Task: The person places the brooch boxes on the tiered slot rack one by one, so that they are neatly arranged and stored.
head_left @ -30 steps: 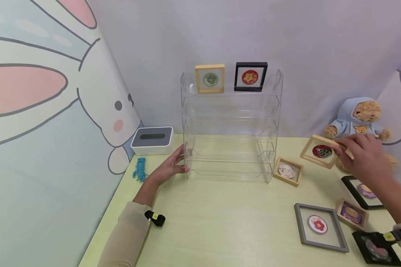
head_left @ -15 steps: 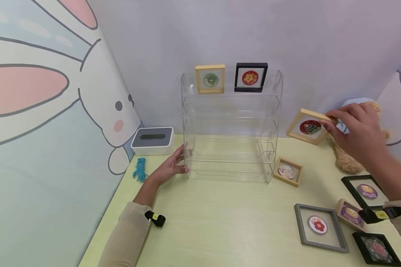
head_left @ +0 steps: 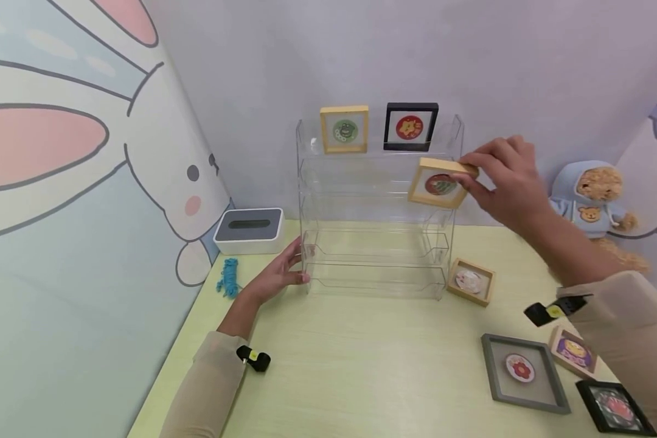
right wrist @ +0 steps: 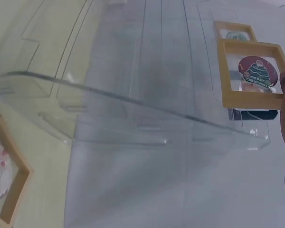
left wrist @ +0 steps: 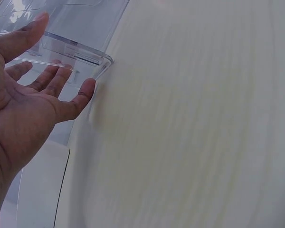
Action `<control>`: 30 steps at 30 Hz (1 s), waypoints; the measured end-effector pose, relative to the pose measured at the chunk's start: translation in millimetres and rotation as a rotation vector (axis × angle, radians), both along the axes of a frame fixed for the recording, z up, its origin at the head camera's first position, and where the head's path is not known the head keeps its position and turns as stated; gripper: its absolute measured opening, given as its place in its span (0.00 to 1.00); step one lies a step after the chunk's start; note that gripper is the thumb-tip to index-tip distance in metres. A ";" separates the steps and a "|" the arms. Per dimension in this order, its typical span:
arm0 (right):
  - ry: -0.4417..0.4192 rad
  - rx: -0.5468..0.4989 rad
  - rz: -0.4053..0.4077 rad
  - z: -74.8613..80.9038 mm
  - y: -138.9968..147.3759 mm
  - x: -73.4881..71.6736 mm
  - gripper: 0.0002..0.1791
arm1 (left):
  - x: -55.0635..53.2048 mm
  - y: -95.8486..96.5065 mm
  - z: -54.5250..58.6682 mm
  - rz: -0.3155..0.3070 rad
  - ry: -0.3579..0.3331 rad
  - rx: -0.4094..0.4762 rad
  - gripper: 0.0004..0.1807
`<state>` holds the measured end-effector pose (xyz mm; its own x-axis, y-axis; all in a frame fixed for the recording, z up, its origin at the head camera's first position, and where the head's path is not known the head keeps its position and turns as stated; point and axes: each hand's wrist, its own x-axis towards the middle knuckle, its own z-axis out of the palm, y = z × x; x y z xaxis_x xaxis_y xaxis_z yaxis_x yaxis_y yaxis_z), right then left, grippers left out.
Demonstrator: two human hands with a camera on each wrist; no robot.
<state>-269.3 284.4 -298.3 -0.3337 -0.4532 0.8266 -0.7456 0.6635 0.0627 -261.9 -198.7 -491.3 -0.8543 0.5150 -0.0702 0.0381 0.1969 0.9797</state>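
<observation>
A clear acrylic tiered rack (head_left: pixel 380 266) stands against the back wall. My left hand (head_left: pixel 276 277) rests against its lower left side, fingers spread and relaxed; the left wrist view shows the palm beside a clear corner. My right hand (head_left: pixel 506 176) pinches the top right corner of a light wood frame (head_left: pixel 420 198) with a red round Christmas-tree badge (right wrist: pixel 258 72). This frame is held tilted in front of the rack's upper right, below the top tier. On that tier sit a light wood frame with a green badge (head_left: pixel 345 130) and a black frame with a red star badge (head_left: pixel 409 127).
Beside the rack's right foot lies a small wood frame (head_left: pixel 487 292). Further right are a grey frame (head_left: pixel 531 404), a small pinkish wood frame (head_left: pixel 575 351), a black frame (head_left: pixel 592 404) and a teddy bear (head_left: pixel 591 201). A tissue box (head_left: pixel 250 234) and blue cord (head_left: pixel 229 278) lie left.
My right hand has carried the wood frame with the Christmas-tree badge left and up, from near the teddy bear to the front of the rack. My left hand has stayed at the rack's side.
</observation>
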 end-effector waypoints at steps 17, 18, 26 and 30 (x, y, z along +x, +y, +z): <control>0.028 0.067 -0.034 14.0 -96.9 -54.5 0.20 | -0.5 4.0 -3.1 -0.011 0.003 0.047 0.59; 0.026 0.062 -0.047 12.9 -100.9 -57.1 0.20 | -0.5 4.0 -3.7 -0.013 0.002 0.048 0.59; 0.014 0.013 -0.077 3.4 -129.1 -71.3 0.20 | 0.0 2.8 -5.7 -0.005 -0.005 0.037 0.59; 0.017 0.001 -0.084 2.4 -138.8 -76.4 0.20 | -0.1 2.8 -5.7 -0.002 0.012 0.025 0.58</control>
<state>-345.7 145.6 -295.8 -0.3561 -0.4251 0.8322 -0.6863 0.7233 0.0758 -262.0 -195.9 -497.0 -0.8538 0.5184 -0.0471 0.0501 0.1718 0.9839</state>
